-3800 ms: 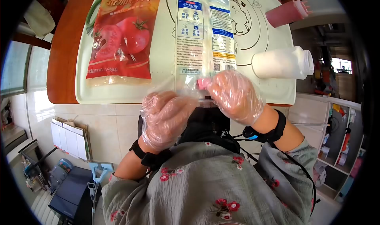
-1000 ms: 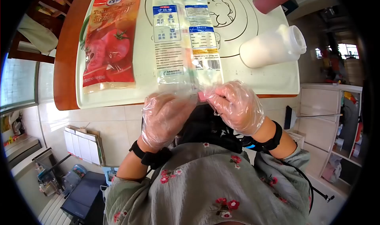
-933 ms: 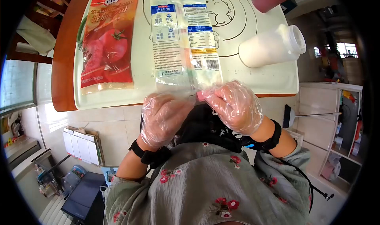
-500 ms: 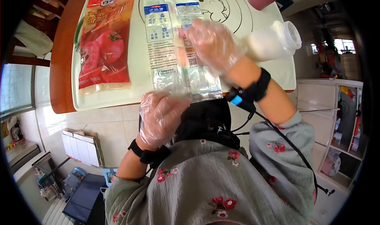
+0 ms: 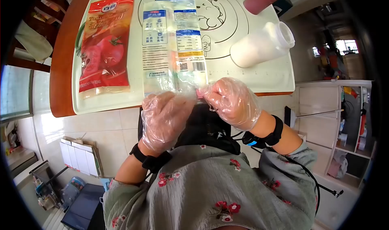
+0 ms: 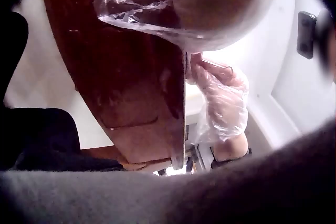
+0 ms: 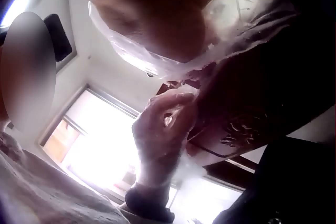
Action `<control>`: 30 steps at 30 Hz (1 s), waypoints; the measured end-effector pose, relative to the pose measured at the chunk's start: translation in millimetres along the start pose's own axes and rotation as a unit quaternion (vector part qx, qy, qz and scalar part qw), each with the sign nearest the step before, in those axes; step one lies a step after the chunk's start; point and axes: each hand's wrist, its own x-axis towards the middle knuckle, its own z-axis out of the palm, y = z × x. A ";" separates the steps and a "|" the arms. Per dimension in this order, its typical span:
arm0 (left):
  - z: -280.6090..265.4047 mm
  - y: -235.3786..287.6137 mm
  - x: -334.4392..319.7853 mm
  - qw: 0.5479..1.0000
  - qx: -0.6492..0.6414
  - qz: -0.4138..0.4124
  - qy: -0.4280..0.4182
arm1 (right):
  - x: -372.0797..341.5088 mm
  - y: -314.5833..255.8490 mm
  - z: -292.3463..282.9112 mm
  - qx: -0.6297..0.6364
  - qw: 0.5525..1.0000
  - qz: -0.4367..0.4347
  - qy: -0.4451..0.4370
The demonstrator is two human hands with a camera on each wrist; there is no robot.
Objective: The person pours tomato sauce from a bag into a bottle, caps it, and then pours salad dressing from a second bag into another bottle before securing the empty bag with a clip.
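Observation:
In the head view a flat salad dressing packet (image 5: 156,56) with blue and white print lies on the pale tray (image 5: 243,82), its bottom end at the near edge. My left hand (image 5: 164,120), in a clear plastic glove, grips the packet's lower left end with curled fingers. Also gloved, my right hand (image 5: 235,102) pinches a small pink tool (image 5: 199,93) at the packet's lower right end. A thin metal wire loop (image 6: 227,67) sticks out by the right hand in the left wrist view. Most of the pink tool is hidden by fingers, and I cannot tell its kind.
A red tomato ketchup packet (image 5: 105,43) lies to the left. On the right are a white squeeze bottle (image 5: 253,47) on its side and a red-filled bottle (image 5: 261,1) behind it. The wooden table edge (image 5: 60,80) shows beyond the tray.
My right hand went up over the middle of the packet half a second ago and is back at its bottom end now. My left hand keeps its grip there. The head view has shifted slightly.

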 end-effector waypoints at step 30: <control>2.6 8.7 2.2 1.000 0.011 0.012 0.014 | 7.1 7.1 6.0 -0.006 1.000 -0.012 0.006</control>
